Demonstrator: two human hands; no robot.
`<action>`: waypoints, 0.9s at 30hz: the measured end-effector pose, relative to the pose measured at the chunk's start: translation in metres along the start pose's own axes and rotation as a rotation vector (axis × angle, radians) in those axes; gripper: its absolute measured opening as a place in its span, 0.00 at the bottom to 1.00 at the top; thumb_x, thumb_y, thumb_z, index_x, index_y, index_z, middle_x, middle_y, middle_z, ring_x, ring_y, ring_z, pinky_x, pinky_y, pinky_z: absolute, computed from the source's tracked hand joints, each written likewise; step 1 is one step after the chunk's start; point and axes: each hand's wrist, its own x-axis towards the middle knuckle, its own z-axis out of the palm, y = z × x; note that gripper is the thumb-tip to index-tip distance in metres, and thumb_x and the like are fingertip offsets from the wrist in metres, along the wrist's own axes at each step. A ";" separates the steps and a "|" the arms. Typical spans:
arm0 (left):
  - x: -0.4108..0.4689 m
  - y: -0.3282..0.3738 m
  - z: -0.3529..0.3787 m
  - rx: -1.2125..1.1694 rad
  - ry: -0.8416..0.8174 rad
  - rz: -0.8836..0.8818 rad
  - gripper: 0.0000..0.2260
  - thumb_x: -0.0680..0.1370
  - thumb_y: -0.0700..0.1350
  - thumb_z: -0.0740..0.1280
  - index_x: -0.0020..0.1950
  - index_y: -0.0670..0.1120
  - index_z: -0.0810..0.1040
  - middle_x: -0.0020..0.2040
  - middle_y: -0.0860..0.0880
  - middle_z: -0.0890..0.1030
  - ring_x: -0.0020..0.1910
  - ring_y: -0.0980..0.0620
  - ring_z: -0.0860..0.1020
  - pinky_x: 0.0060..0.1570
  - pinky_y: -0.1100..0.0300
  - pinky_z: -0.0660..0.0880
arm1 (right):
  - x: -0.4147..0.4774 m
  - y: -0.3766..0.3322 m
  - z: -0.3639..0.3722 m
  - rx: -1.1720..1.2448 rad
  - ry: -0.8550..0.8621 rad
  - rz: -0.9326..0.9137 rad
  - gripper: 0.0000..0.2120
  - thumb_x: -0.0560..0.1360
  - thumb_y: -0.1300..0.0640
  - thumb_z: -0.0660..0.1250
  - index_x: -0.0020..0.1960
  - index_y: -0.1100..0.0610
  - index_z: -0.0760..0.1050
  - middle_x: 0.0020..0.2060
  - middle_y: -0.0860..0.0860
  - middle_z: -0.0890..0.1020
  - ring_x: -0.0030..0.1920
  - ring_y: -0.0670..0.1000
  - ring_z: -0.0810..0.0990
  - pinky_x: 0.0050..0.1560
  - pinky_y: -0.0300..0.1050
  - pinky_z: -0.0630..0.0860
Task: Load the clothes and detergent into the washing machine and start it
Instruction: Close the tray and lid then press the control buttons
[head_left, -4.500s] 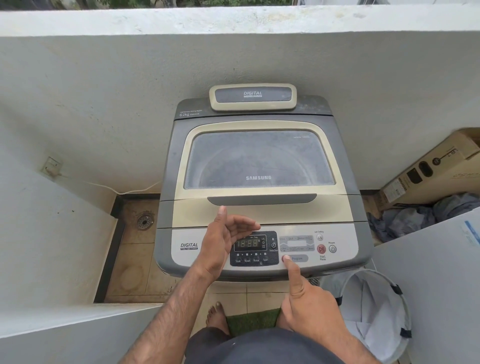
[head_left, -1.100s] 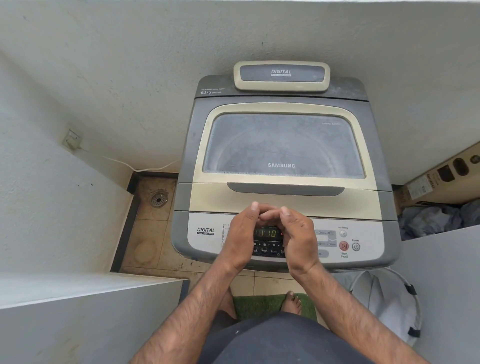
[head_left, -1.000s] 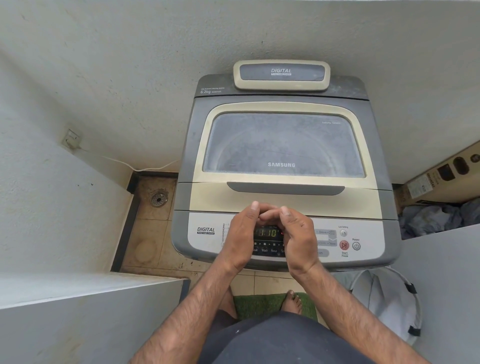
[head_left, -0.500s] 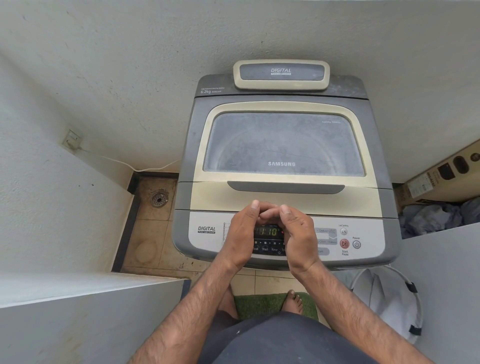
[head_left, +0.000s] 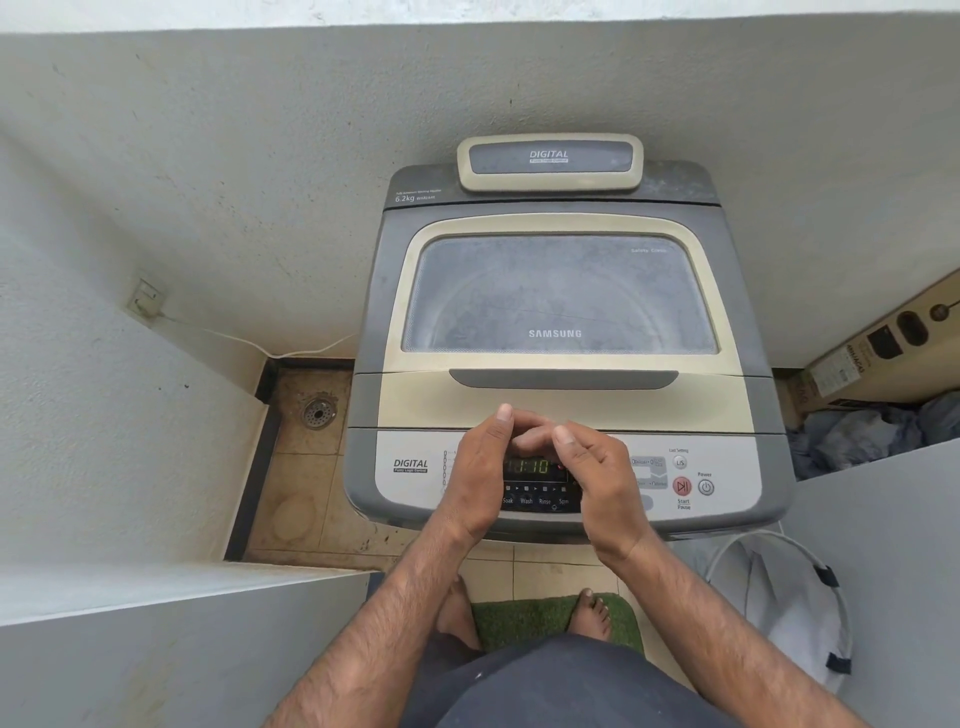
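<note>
A grey and beige top-loading washing machine (head_left: 563, 400) stands against the wall with its glass lid (head_left: 558, 293) closed. Its front control panel (head_left: 691, 467) is lit; the display (head_left: 527, 466) reads 1:10. A red start/pause button (head_left: 681, 486) and a power button (head_left: 705, 487) sit at the panel's right. My left hand (head_left: 480, 473) and my right hand (head_left: 597, 478) hover side by side just above the display, fingers curled, fingertips nearly touching, holding nothing. Clothes and detergent are not visible.
A white laundry basket (head_left: 779, 603) stands on the floor at the lower right. A cardboard box (head_left: 883, 348) and a heap of grey cloth (head_left: 857, 431) lie to the right. A floor drain (head_left: 318, 413) and a wall socket (head_left: 144, 301) are left. My feet stand on a green mat (head_left: 524, 621).
Earlier my right index finger was on a panel button and the left hand was raised open. Both hands then came together over the display; in the last second they drew slightly apart.
</note>
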 end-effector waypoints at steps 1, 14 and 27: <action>0.000 0.000 0.000 -0.010 0.006 -0.004 0.25 0.87 0.55 0.50 0.54 0.46 0.85 0.52 0.44 0.87 0.56 0.42 0.84 0.62 0.39 0.78 | -0.004 -0.001 -0.005 -0.041 0.003 -0.014 0.17 0.82 0.57 0.59 0.49 0.62 0.85 0.52 0.54 0.88 0.57 0.56 0.85 0.59 0.52 0.80; 0.000 0.000 0.004 -0.089 0.026 -0.001 0.27 0.85 0.55 0.51 0.54 0.38 0.83 0.51 0.41 0.87 0.56 0.45 0.85 0.58 0.58 0.80 | -0.074 0.005 -0.102 -0.721 0.191 -0.037 0.09 0.77 0.53 0.69 0.37 0.46 0.80 0.63 0.36 0.78 0.61 0.40 0.79 0.50 0.38 0.77; -0.017 0.014 0.000 0.237 -0.010 0.077 0.17 0.85 0.54 0.56 0.58 0.50 0.82 0.55 0.52 0.86 0.58 0.54 0.82 0.60 0.54 0.80 | -0.100 0.020 -0.111 -1.022 0.050 0.038 0.08 0.80 0.49 0.68 0.42 0.42 0.75 0.77 0.27 0.57 0.59 0.32 0.74 0.43 0.44 0.77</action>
